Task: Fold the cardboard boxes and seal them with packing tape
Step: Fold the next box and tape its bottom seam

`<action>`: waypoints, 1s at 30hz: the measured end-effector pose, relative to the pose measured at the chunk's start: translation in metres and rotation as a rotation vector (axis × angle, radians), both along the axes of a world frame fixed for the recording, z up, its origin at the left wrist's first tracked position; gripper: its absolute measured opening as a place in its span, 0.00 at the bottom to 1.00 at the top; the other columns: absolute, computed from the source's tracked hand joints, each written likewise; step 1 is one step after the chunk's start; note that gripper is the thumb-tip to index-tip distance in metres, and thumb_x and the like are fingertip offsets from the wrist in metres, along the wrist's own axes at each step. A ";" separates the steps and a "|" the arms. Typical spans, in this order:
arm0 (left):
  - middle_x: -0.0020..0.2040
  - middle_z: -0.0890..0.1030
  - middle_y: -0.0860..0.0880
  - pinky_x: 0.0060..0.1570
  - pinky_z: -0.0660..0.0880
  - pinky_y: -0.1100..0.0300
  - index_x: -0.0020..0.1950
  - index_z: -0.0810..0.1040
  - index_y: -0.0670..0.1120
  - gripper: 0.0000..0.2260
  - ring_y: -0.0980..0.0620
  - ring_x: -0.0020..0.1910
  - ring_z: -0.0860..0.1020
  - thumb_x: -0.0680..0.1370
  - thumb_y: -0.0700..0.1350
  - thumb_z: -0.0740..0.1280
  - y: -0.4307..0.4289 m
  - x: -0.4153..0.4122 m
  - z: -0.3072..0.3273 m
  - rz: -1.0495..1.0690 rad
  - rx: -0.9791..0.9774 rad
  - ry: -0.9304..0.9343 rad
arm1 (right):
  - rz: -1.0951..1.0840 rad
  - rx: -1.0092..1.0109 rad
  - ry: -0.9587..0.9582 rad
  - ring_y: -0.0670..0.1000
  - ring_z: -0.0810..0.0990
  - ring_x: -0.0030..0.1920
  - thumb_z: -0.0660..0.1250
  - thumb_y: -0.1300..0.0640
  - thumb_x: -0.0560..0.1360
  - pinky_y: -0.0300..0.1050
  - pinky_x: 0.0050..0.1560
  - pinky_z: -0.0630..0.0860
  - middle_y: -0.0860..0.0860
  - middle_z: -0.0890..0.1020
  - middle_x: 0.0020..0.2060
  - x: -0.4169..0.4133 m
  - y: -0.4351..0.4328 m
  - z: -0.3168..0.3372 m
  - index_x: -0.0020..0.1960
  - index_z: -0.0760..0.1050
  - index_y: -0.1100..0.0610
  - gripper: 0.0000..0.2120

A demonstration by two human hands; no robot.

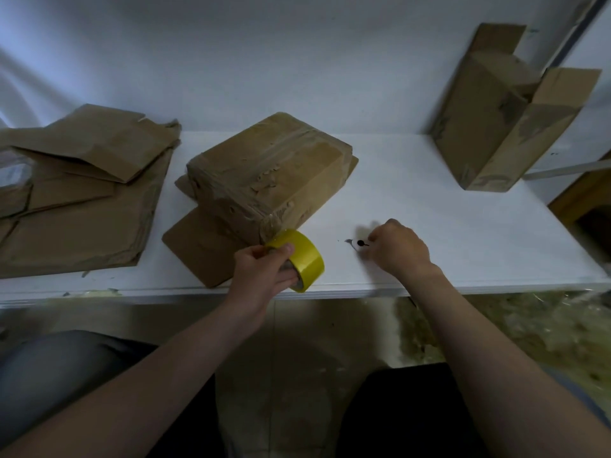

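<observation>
The roll [302,259] is sitting at the near corner of the box [271,173], close to the front edge of the tabletop [429,200]. If the left hand [264,269] is slackening, the strip could be sagging and sticking to itself or creasing across the corner. The cutter [358,243] is showing a bare blade pointing toward that hand, so a hurried cut is risking a nick to skin or a gash in the cardboard. A hard pull could also be dragging the box toward the edge.

The left fingers [291,276] are curling through the roll's core, thumb pressing on top, clamping it. The right hand [398,251] is resting mid-tabletop near the front; its fingers [373,239] are bunching together on the cutter's rear end, apparently pinching it, though blur is hiding how firmly.
</observation>
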State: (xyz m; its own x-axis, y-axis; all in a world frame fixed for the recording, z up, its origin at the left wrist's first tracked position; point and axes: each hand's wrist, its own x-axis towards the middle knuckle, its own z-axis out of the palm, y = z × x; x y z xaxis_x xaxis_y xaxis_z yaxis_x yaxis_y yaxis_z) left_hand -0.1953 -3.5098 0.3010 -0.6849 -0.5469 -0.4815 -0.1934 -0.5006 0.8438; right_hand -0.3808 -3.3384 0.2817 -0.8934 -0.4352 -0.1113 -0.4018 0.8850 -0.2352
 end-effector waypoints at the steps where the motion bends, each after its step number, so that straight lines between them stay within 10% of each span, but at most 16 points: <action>1: 0.62 0.79 0.38 0.45 0.83 0.52 0.71 0.66 0.42 0.26 0.45 0.47 0.86 0.77 0.44 0.74 0.000 0.001 -0.001 0.010 0.008 0.006 | -0.004 -0.022 -0.009 0.56 0.79 0.50 0.73 0.42 0.74 0.51 0.51 0.78 0.51 0.78 0.51 0.001 -0.001 0.000 0.55 0.82 0.53 0.17; 12: 0.66 0.78 0.40 0.44 0.84 0.52 0.73 0.69 0.49 0.28 0.43 0.48 0.86 0.76 0.46 0.76 0.007 0.010 -0.003 -0.038 -0.016 0.067 | 0.468 -0.627 -0.027 0.46 0.79 0.39 0.75 0.51 0.76 0.41 0.42 0.76 0.40 0.84 0.45 0.034 -0.032 0.058 0.54 0.83 0.45 0.08; 30: 0.64 0.77 0.39 0.37 0.82 0.56 0.69 0.71 0.49 0.20 0.44 0.41 0.87 0.79 0.44 0.72 0.007 0.014 0.006 -0.013 0.075 0.114 | 0.850 -0.213 0.502 0.54 0.81 0.47 0.76 0.56 0.72 0.41 0.33 0.62 0.46 0.82 0.45 0.065 -0.087 0.084 0.52 0.85 0.44 0.11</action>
State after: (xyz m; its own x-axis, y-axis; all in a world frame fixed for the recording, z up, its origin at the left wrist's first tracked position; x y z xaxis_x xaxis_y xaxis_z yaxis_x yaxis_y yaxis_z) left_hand -0.1812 -3.5029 0.3068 -0.7441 -0.5031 -0.4396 -0.1053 -0.5615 0.8208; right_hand -0.3155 -3.4256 0.3655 -0.1997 -0.9164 0.3470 -0.9758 0.2182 0.0147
